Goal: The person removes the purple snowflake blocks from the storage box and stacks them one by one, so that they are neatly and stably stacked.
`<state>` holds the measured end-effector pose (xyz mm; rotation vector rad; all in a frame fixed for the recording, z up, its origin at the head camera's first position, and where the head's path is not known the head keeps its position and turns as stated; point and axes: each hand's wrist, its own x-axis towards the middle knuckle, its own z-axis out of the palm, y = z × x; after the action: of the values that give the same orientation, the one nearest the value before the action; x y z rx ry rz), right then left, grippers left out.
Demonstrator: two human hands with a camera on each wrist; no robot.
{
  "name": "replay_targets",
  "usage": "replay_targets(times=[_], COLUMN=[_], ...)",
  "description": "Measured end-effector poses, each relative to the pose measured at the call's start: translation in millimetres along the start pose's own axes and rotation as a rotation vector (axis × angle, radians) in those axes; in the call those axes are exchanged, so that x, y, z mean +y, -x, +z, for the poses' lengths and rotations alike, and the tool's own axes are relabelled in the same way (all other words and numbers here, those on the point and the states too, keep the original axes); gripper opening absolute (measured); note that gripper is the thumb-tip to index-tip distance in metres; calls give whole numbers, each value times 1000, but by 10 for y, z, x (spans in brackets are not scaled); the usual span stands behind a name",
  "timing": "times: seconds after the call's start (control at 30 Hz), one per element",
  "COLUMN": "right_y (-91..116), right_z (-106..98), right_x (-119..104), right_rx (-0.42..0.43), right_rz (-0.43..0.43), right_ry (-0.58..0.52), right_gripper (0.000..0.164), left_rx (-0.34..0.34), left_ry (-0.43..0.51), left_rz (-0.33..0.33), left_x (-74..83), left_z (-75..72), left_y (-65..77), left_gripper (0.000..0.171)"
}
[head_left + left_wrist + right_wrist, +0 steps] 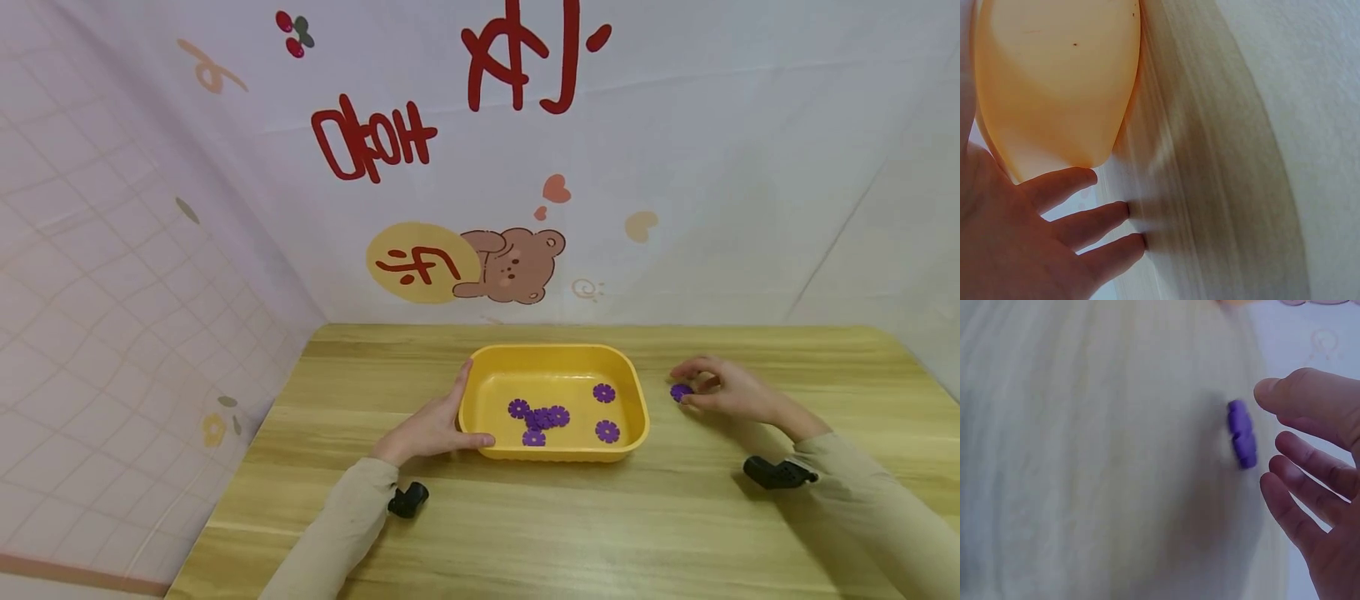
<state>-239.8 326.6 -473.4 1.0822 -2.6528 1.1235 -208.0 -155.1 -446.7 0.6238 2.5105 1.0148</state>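
My left hand (429, 427) rests against the left end of a yellow plastic basin (558, 360), thumb at the near corner and fingers spread along the side. In the left wrist view the fingers (1088, 225) are fairly straight beside the basin wall (1060, 94). Inside the basin lie several purple notched discs (607, 431), some overlapping in a small pile. To the right of the basin, my right hand (738, 393) is around a single purple disc (681, 392). The right wrist view shows this disc (1242, 434) near the loosely bent fingers (1300, 481), with a gap between.
A wood-grain table (570, 525) carries the basin. A white cloth backdrop (712, 167) with red characters and a cartoon bear rises behind it. Another patterned cloth (112, 292) hangs at the left. Black devices (776, 472) sit at both wrists.
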Motion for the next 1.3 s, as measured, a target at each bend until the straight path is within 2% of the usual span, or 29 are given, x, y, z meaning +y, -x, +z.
replay_targets(times=[0.3,0.7,1.07,1.3], right_y=[-193,-492,-727,-854], right_z=[-36,1,305,484], right_x=[-251,-624,-859,-927], right_rx=[-19,-54,-162,-222], right_rz=[-44,-82,-135,-146], right_ry=[32,-77,-220,-194], right_gripper=[30,22,23,20], left_rx=[-3,-10,-18,-10], left_ry=[0,6,11,2], left_rz=[13,10,17,20], left_x=[8,9,16,18], left_z=[-18,-16,-10,-15], left_y=[9,6,3,-1], left_gripper=[122,122,121,121])
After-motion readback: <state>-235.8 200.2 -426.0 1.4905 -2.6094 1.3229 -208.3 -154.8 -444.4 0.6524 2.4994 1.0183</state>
